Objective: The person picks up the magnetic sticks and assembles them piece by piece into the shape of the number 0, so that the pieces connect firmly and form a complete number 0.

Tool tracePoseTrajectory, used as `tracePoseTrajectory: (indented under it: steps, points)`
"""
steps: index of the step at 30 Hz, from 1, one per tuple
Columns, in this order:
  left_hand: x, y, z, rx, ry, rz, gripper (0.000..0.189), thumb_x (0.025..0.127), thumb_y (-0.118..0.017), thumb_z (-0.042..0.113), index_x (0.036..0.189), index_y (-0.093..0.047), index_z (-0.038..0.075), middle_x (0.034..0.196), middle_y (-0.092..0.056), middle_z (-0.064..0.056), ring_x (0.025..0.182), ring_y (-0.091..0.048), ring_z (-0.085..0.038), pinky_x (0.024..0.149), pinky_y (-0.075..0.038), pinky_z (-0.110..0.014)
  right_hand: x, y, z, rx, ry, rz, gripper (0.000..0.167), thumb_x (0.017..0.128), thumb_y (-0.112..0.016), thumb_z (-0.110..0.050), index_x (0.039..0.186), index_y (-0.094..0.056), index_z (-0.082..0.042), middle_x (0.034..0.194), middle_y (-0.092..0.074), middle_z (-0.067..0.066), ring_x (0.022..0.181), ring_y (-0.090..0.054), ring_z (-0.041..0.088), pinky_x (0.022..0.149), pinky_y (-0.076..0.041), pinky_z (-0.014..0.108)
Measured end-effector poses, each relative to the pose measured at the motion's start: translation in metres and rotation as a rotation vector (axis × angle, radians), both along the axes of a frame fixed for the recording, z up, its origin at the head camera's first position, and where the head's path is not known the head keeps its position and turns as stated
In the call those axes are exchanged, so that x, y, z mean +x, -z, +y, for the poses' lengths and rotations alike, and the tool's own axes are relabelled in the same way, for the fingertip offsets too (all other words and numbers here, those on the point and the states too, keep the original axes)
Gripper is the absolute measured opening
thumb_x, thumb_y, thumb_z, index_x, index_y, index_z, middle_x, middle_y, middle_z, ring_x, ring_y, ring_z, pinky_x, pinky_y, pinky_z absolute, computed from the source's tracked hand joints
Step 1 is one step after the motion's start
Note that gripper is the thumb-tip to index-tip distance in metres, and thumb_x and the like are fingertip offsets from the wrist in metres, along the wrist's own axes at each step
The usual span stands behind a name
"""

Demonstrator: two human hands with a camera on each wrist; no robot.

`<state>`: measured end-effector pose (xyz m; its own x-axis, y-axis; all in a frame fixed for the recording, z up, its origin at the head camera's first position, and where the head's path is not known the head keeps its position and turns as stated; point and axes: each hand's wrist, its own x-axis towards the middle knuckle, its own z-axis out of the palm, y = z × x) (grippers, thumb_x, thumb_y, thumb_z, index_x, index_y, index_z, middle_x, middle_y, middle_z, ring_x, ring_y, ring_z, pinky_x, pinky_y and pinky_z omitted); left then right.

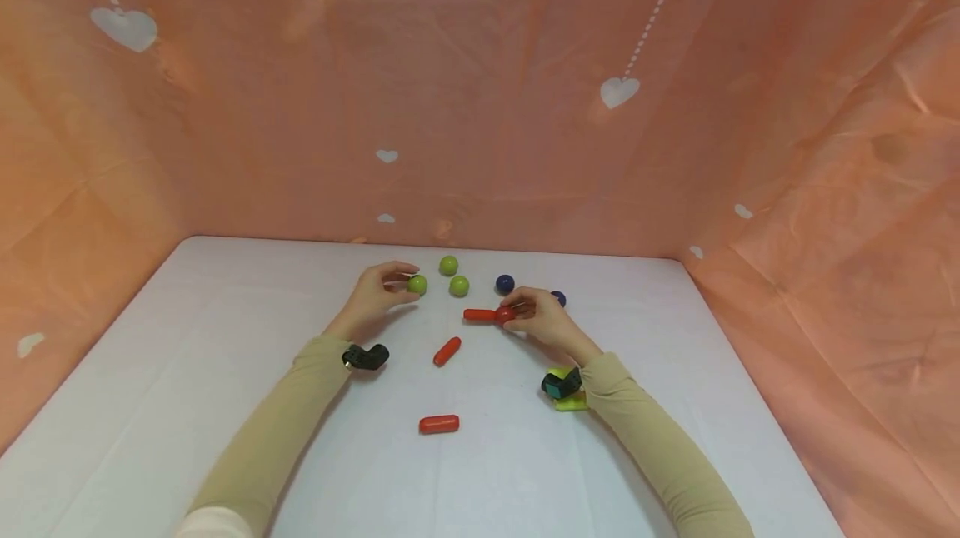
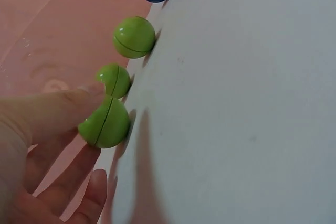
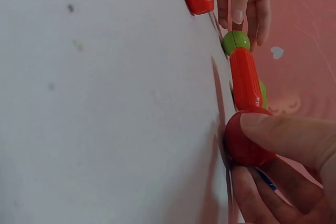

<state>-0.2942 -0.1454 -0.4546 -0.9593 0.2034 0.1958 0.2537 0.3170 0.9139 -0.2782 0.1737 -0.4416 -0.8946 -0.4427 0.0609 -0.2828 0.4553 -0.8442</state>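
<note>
1. Red and glossy, there's the red ball [image 1: 506, 316], on the far part of the table [image 1: 330, 471], with a red stick [image 1: 478, 315] meeting it at nine o'clock!
2. In from three o'clock, the right hand [image 1: 546, 320] is on it, thumb and fingers pinching the ball's sides.
3. Over towards ten o'clock, the left hand [image 1: 372, 296] has curved fingers either side of a green ball [image 1: 417, 285]; whether they press it, I can't tell.
4. Both balls look hard, light and sturdy, but smooth: a lopsided squeeze could send one rolling. Thumb and fingers opposite, across the widest part, is the hold!
5. The red stick looks stiff, its faceted sides likely surer to grip; mid-length seems best.
6. At twelve o'clock, just beyond the red ball, a blue ball [image 1: 505, 284], probably just as slippery.
</note>
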Motion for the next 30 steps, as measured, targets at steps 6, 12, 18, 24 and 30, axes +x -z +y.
tracePoseTrajectory:
  steps: [6, 12, 18, 24, 30]
  points:
    - [0.0, 0.001, 0.005, -0.051, -0.021, -0.021, 0.036, 0.082, -0.073, -0.001, 0.116, -0.064, 0.0, 0.116, -0.062, -0.013, 0.109, -0.057, -0.028, 0.095, -0.046, -0.04, 0.0, 0.001, -0.001, 0.021, 0.009, 0.004, 0.03, 0.081, -0.075, 0.001, 0.109, -0.064, -0.004, 0.105, -0.065, 0.007, 0.096, -0.062, 0.021, 0.086, -0.053, 0.031]
    - [0.003, 0.002, 0.009, -0.033, -0.039, -0.033, 0.033, 0.082, -0.074, 0.002, 0.114, -0.066, -0.001, 0.112, -0.064, -0.013, 0.1, -0.061, -0.026, 0.088, -0.05, -0.036, 0.0, 0.002, -0.002, 0.021, 0.009, 0.003, 0.031, 0.08, -0.075, 0.001, 0.109, -0.064, -0.004, 0.106, -0.064, 0.008, 0.096, -0.063, 0.021, 0.086, -0.053, 0.032]
    - [0.013, -0.002, 0.01, -0.064, -0.036, -0.043, 0.033, 0.083, -0.074, 0.006, 0.114, -0.065, 0.0, 0.113, -0.064, -0.013, 0.099, -0.061, -0.025, 0.088, -0.05, -0.036, 0.0, 0.0, -0.001, 0.021, 0.009, 0.001, 0.03, 0.081, -0.075, 0.0, 0.108, -0.065, -0.005, 0.106, -0.064, 0.007, 0.097, -0.063, 0.021, 0.086, -0.053, 0.032]
    - [0.023, -0.005, 0.013, -0.089, -0.005, -0.048, 0.031, 0.084, -0.074, 0.009, 0.113, -0.067, 0.002, 0.111, -0.065, -0.011, 0.098, -0.062, -0.024, 0.089, -0.049, -0.038, 0.0, 0.0, -0.001, 0.027, 0.008, -0.006, 0.03, 0.08, -0.075, 0.0, 0.108, -0.065, -0.007, 0.106, -0.065, 0.005, 0.096, -0.063, 0.021, 0.086, -0.053, 0.032]
    - [0.029, -0.003, 0.02, -0.089, 0.036, -0.088, 0.03, 0.084, -0.075, 0.014, 0.113, -0.067, 0.007, 0.111, -0.066, -0.006, 0.099, -0.063, -0.021, 0.092, -0.048, -0.038, 0.001, 0.0, -0.002, 0.018, 0.003, -0.016, 0.029, 0.081, -0.074, 0.001, 0.107, -0.065, -0.006, 0.106, -0.064, 0.007, 0.098, -0.063, 0.022, 0.086, -0.053, 0.032]
